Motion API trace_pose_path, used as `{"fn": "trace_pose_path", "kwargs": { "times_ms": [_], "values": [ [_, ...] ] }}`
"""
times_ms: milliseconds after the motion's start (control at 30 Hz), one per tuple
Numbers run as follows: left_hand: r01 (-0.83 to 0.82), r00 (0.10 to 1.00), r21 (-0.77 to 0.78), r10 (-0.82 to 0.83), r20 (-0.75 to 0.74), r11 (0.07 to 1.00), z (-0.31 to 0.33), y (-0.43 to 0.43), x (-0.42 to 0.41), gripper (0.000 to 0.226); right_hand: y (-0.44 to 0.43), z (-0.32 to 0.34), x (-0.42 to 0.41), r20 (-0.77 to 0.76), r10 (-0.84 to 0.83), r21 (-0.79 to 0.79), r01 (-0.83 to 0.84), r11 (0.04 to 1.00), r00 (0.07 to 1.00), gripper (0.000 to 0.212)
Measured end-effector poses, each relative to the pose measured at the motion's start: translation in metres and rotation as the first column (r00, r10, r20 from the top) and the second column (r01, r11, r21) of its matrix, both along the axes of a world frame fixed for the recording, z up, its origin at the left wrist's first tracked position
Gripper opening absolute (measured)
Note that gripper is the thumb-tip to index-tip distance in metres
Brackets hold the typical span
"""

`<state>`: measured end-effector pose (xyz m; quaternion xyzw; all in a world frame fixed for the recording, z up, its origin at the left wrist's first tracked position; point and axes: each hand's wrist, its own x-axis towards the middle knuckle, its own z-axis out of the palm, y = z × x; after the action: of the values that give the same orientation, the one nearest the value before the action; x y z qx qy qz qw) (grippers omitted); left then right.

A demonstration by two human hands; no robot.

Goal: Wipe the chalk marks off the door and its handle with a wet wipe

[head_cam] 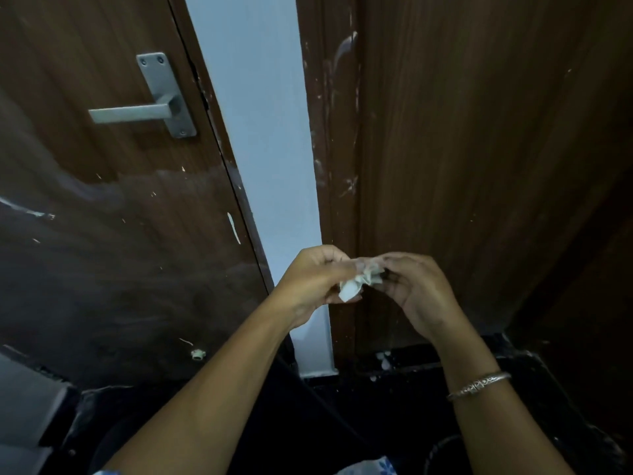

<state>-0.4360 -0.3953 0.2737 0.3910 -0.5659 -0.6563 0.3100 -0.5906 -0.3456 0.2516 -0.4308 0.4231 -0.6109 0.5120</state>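
A dark brown wooden door point(113, 207) fills the left side, with a grey metal lever handle point(137, 111) on a plate near its right edge. White chalk streaks show on the door, one short mark point(234, 228) by its edge and smears at the far left. My left hand point(310, 279) and my right hand point(416, 289) meet low in the middle, both pinching a crumpled, soiled wet wipe point(359, 281) between the fingers. The hands are away from the door surface, below and right of the handle.
A pale blue wall strip point(267, 149) separates the door from a second brown door or panel point(479, 166) on the right, whose frame carries white scuffs point(346, 49). The floor below is dark. A silver bangle point(479, 385) sits on my right wrist.
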Motion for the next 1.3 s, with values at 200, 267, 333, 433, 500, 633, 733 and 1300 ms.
{"fn": "trace_pose_path", "kwargs": {
  "times_ms": [200, 267, 333, 433, 500, 633, 733, 1300],
  "values": [
    [0.085, 0.984, -0.199, -0.05, 0.172, 0.976, -0.008, 0.005, -0.011, 0.045, 0.012, -0.011, -0.01, -0.37, -0.169, -0.081, 0.149, 0.985, 0.914, 0.033],
    [0.127, 0.972, -0.255, -0.069, 0.223, 0.959, -0.014, 0.009, -0.016, 0.05, 0.016, -0.017, -0.015, -0.436, -0.2, -0.098, 0.174, 0.98, 0.877, 0.032],
    [0.143, 0.957, -0.329, -0.046, 0.286, 0.933, -0.02, 0.014, -0.025, 0.044, 0.023, -0.022, -0.021, -0.532, -0.242, -0.119, 0.212, 0.97, 0.811, 0.027],
    [0.15, 0.921, -0.489, 0.057, 0.384, 0.859, -0.029, 0.023, -0.04, 0.026, 0.038, -0.03, -0.031, -0.667, -0.32, -0.205, 0.247, 0.947, 0.673, 0.019],
    [0.186, 0.916, -0.536, 0.051, 0.397, 0.824, -0.037, 0.03, -0.049, 0.016, 0.054, -0.036, -0.039, -0.712, -0.353, -0.25, 0.25, 0.935, 0.608, 0.017],
    [0.28, 0.91, -0.487, -0.067, 0.41, 0.827, -0.056, 0.052, -0.07, 0.023, 0.094, -0.053, -0.062, -0.75, -0.374, -0.208, 0.342, 0.916, 0.545, 0.018],
    [0.38, 0.89, -0.414, -0.206, 0.406, 0.827, -0.078, 0.078, -0.092, 0.022, 0.131, -0.072, -0.079, -0.758, -0.404, -0.186, 0.425, 0.886, 0.512, 0.013],
    [0.717, 0.36, 0.395, -0.791, 0.495, 0.574, -0.187, 0.175, -0.161, 0.065, 0.264, -0.17, -0.134, -0.868, 0.14, 0.42, 0.553, 0.719, 0.477, 0.048]
  ]
}}
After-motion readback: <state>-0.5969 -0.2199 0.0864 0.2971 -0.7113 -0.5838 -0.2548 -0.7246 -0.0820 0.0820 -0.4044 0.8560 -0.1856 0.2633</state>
